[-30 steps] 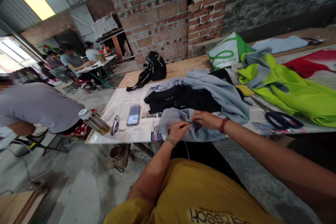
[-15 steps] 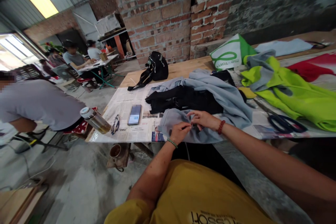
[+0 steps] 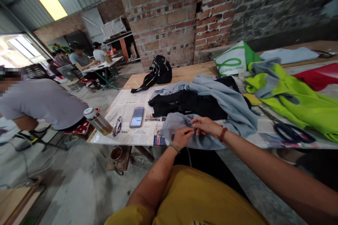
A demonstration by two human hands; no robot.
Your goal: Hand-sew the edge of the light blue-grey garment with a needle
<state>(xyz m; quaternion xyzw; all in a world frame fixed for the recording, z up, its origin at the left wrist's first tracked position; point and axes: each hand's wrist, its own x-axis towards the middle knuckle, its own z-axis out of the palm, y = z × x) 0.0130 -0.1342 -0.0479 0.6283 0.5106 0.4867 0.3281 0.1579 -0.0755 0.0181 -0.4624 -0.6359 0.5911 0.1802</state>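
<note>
At the table's near edge, a grey garment (image 3: 170,125) lies bunched under both my hands. My left hand (image 3: 182,137) has its fingertips pinched together on the cloth. Right beside it, my right hand (image 3: 207,127) is closed, thumb and fingers bent inward almost touching the left fingertips. Whatever small thing the right fingers pinch is too small to make out. A black garment (image 3: 187,102) lies on the grey cloth just beyond my hands. A thin pale cord (image 3: 189,156) hangs below the table edge.
Dark-handled scissors (image 3: 290,133) and a lime-green garment (image 3: 298,98) lie on the right. To the left are a phone (image 3: 137,117), glasses (image 3: 117,126) and a bottle (image 3: 97,121). A black bag (image 3: 161,70) stands behind. A person in grey (image 3: 50,102) sits at far left.
The whole view has shifted slightly, with the scene sitting a little lower and further right. My hands stay together at the same spot on the grey garment, the fingers barely moved.
</note>
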